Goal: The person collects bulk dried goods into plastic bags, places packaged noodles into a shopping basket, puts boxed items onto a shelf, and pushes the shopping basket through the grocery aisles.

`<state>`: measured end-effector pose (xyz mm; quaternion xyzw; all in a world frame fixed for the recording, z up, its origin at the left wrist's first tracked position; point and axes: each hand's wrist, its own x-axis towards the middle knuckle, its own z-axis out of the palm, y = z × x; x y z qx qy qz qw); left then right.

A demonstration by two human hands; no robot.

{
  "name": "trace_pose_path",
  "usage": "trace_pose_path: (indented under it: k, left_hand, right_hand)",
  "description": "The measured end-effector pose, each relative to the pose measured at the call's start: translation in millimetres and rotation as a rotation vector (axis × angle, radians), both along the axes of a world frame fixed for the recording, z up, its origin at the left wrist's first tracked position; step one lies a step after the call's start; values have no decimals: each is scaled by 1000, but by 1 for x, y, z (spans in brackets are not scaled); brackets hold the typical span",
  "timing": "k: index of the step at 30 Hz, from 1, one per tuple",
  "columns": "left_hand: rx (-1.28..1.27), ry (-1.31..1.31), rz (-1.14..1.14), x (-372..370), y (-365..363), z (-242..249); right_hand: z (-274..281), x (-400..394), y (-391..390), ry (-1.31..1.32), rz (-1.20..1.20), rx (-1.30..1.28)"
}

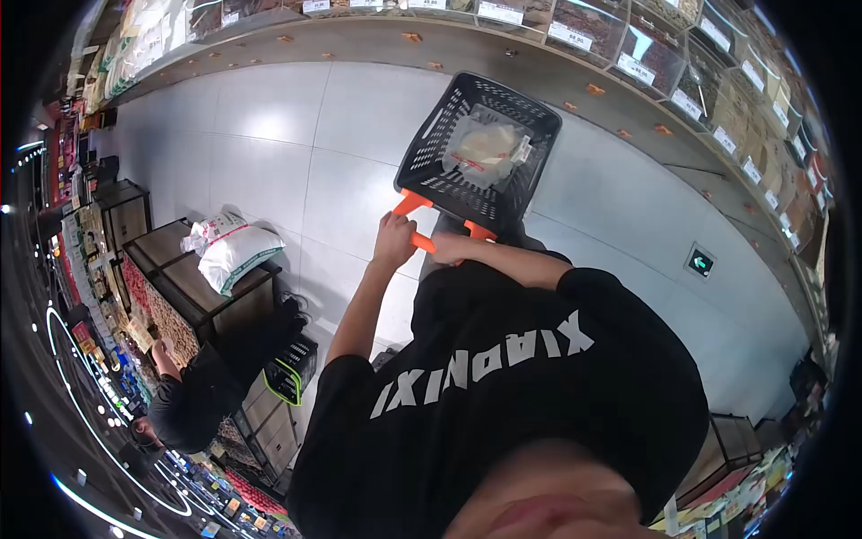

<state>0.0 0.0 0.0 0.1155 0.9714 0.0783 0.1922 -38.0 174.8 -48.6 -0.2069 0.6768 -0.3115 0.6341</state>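
A black shopping basket [426,162] with an orange handle [422,242] hangs in front of my body. Inside it lies a clear plastic bag [489,151] with pale contents, red print and a white label. The hand on the image's left, my left hand [393,241], is closed around the orange handle. Close beside it, my right hand [449,249] is also closed on the handle, its forearm crossing in front of my black shirt. Part of that hand's fingers is hidden.
Shelves of clear bins with price tags [570,36] curve along the top and right. At left, white sacks [241,256] rest on a dark-framed stand [162,260]. A person in black [193,395] stands near a green-edged basket [284,382]. A green arrow sign [700,261] marks the floor.
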Motion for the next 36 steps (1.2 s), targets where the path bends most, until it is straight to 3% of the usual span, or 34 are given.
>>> trace_pose_path:
  k: [2,3,6,9,11,14,17,21,25,27,30,33,36]
  left_hand:
    - [-1,-58,36,7,1,-1]
    - [149,-80,53,13,79,-50]
    - [24,-151,111,43,23,-27]
    - [231,-69,279,22,54,-12]
    - [334,-80,301,3,67,-26]
    - [487,-67,353,-31,85,-23]
    - [592,-12,470,-74,101,-39]
    - [787,51,545,-130,96,-99]
    - [831,56,592,-174,85,-93]
    - [1026,-152,696,-197,77,-90]
    - [1222,-221,784,-226,68,-92]
    - [1352,-151,893,-253,64,-88]
    - [1397,-128,1025,-291,54,-87]
  right_hand:
    - [1,-8,6,129,135,-98]
    - [-14,-7,90,200,173,40]
    - [6,6,32,351,237,-113]
    - [12,-26,53,530,281,-69]
    - [11,-52,65,593,230,12]
    - [38,-84,74,991,165,42]
    - [60,-106,80,1271,-129,29]
    - [96,-114,56,1011,-449,116]
    - [48,-101,40,892,-691,-63]
    - [53,-92,32,821,-769,-161]
    - [13,-93,20,811,-637,-75]
    - [53,-112,12,678,-653,-53]
    - [40,-177,9,649,-664,119]
